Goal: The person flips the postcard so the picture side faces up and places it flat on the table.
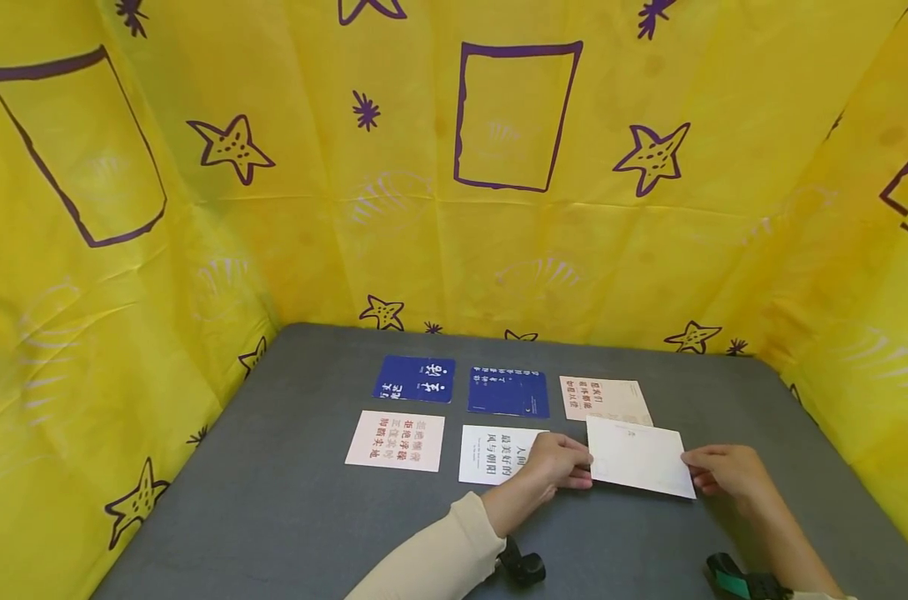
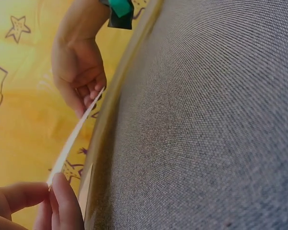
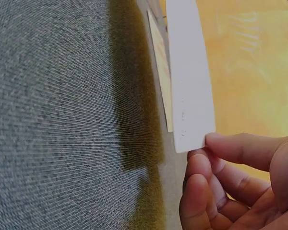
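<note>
Both hands pinch a white card by its two short edges, tilted above the grey table. My left hand has its left edge between thumb and fingers, and my right hand has its right edge. In the left wrist view the card shows almost edge-on between the hands. The right wrist view shows its pale face with faint small print, thumb and fingertips at one corner. Under my left hand lies a white card with black characters, partly covered. A cream card with reddish characters lies just behind the held card.
Two blue cards with white characters, one at left and one in the middle, lie in the back row. A pink card lies in front at left. Yellow patterned cloth walls the grey table.
</note>
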Demonstrator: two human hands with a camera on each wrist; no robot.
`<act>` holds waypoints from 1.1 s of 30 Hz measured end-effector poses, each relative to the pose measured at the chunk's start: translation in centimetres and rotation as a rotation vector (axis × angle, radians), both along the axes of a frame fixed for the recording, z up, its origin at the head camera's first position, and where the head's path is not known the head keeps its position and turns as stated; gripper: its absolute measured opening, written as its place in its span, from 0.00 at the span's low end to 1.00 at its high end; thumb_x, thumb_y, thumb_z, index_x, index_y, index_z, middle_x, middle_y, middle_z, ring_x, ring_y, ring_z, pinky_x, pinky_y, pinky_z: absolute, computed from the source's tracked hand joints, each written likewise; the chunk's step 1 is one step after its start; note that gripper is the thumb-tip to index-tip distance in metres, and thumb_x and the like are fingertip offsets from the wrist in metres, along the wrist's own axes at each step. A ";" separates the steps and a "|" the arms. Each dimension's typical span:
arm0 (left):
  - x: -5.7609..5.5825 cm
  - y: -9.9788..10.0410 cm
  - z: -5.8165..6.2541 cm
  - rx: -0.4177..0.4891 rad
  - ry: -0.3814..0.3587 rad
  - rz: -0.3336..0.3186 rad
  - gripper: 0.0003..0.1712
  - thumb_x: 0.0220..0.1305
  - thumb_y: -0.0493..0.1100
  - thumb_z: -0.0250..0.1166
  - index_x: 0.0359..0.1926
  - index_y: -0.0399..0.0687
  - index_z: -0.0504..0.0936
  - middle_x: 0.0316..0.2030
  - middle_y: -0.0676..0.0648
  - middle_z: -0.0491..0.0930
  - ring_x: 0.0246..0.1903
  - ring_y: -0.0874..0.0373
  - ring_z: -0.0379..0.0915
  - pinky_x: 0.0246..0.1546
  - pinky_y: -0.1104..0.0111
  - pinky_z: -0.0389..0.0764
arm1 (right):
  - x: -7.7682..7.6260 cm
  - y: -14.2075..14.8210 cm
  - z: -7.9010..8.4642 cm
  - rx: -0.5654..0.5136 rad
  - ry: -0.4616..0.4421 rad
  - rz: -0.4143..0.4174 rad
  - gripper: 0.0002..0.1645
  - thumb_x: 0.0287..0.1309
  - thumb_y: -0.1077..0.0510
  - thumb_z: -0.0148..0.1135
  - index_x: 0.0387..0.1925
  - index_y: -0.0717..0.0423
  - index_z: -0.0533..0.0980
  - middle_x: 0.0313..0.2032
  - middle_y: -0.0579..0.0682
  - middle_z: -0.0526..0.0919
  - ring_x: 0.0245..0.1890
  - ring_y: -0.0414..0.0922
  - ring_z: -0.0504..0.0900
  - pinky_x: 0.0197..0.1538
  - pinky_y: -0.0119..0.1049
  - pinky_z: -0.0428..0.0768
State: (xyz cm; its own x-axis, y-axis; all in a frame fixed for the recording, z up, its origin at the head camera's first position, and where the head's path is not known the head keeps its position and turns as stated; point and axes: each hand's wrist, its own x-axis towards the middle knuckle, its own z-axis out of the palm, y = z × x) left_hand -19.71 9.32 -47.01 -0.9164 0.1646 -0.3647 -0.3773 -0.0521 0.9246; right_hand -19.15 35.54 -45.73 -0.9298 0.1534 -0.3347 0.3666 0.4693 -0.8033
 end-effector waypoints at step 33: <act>-0.9 -0.8 0.4 0.126 0.065 0.083 0.07 0.58 0.30 0.64 0.37 0.29 0.85 0.24 0.45 0.84 0.22 0.64 0.77 0.29 0.74 0.84 | 0.5 0.1 1.0 -0.446 0.102 -0.015 0.14 0.68 0.49 0.56 0.28 0.43 0.83 0.29 0.39 0.87 0.31 0.39 0.87 0.39 0.31 0.85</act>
State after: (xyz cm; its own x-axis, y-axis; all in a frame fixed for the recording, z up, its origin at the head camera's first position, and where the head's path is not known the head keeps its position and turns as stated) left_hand -20.63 8.53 -46.57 -0.9497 0.1278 -0.2859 -0.3069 -0.1976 0.9310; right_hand -18.66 35.62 -44.70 -0.9602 0.0287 -0.2780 0.2793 0.0651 -0.9580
